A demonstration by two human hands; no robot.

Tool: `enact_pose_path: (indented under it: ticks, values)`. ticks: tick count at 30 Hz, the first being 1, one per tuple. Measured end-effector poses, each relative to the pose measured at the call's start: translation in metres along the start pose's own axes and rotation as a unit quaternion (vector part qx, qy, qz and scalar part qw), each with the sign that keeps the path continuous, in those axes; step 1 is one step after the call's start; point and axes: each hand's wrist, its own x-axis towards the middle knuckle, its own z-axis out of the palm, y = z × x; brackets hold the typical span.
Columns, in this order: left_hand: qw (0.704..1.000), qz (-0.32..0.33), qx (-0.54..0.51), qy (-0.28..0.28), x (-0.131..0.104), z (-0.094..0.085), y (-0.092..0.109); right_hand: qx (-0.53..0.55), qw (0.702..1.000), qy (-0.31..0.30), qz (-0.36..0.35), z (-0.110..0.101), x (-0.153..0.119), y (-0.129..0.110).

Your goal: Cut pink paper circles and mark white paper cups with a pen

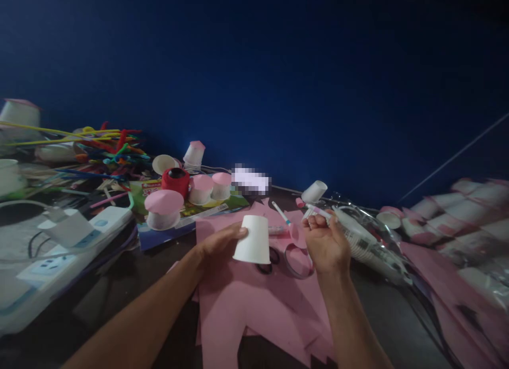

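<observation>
Your L hand [221, 240] pinches upturned paper cup [252, 240], R hand [328, 244] grips pink-ended pen [317, 209]; prob. marking step, next needs steady cup.

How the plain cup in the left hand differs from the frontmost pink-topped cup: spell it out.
Top: the plain cup ends in bare white; the pink-topped cup wears a pink, cone-like cap.
Support: the plain cup is held in the left hand; the pink-topped cup sits on a printed item, no hand on it.
Shared: both have white sides.
</observation>
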Motion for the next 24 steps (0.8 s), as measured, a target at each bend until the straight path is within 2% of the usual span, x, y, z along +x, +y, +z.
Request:
enact_pose_path:
  ticks: [3, 6, 8, 10, 12, 13, 15, 17, 18, 22, 24]
  values:
    - [0.998, 0.024, -0.015, -0.047, 0.003, 0.009, 0.002, -0.037, 0.998, -0.043, -0.028, 0.014, -0.017, 0.004]
    - [0.997, 0.059, -0.037, -0.044, 0.008, 0.014, 0.002, -0.16, 0.982, -0.08, -0.064, 0.024, -0.037, 0.013]
    - [0.994, 0.079, -0.053, -0.046, 0.011, 0.016, 0.0, -0.284, 0.941, -0.14, -0.118, 0.026, -0.047, 0.019]
    - [0.993, 0.088, -0.065, -0.047, 0.013, 0.017, -0.003, -0.386, 0.878, -0.205, -0.197, 0.025, -0.053, 0.022]
    - [0.993, 0.088, -0.069, -0.031, 0.014, 0.017, -0.006, -0.441, 0.821, -0.25, -0.264, 0.024, -0.056, 0.024]
    - [0.994, 0.083, -0.066, -0.015, 0.013, 0.017, -0.008, -0.453, 0.802, -0.263, -0.286, 0.024, -0.056, 0.025]
    - [0.997, 0.065, -0.045, 0.015, 0.011, 0.017, -0.009, -0.465, 0.784, -0.275, -0.306, 0.025, -0.057, 0.026]
    - [0.998, 0.046, -0.016, 0.036, 0.01, 0.017, -0.009, -0.466, 0.788, -0.272, -0.296, 0.025, -0.057, 0.026]
    - [0.998, 0.042, -0.003, 0.043, 0.01, 0.017, -0.009, -0.457, 0.801, -0.262, -0.284, 0.024, -0.056, 0.026]
    - [0.996, 0.064, 0.058, 0.038, 0.014, 0.017, -0.009, -0.347, 0.906, -0.149, -0.191, 0.019, -0.049, 0.023]
    - [0.991, 0.079, 0.097, 0.041, 0.016, 0.017, -0.01, -0.279, 0.941, -0.105, -0.159, 0.017, -0.045, 0.021]
